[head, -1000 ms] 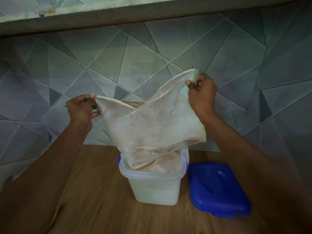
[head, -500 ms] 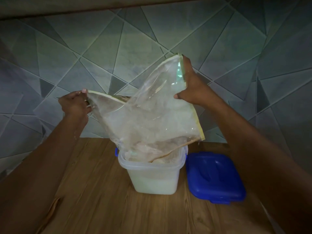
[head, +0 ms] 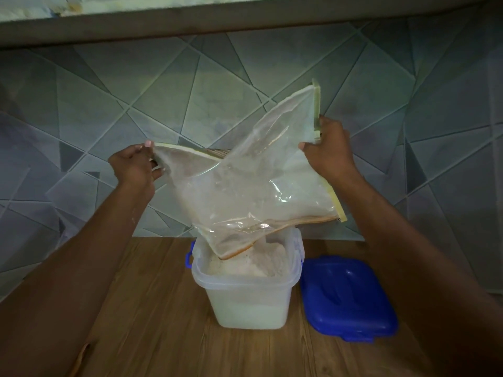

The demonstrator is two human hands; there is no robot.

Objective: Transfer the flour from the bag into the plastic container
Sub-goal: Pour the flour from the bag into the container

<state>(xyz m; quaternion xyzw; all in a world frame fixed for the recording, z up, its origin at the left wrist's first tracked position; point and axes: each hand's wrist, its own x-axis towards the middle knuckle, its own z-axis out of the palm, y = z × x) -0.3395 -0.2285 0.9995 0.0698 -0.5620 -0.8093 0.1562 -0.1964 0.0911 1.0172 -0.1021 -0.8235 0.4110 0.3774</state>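
Plastic container on the wooden table near its back edge, flour heaped high, blue lid just beside it on the right. Above, the bag dips a corner in, left hand pinching one corner, right hand gripping the opposite edge. Tiled wall behind.

The light is dim and cool, strongest on the upper middle of the tiled wall, where a pale greenish wash lies. It fades towards both sides and down to the worktop, whose near side sinks almost to black. Small hard white glints sit on the creases of the clear bag, while the plastic container shows a soft milky white with no crisp shadow round its base. Everything is slightly soft and grainy, and the wide lens bends the ledge along the top edge and smears the corners.
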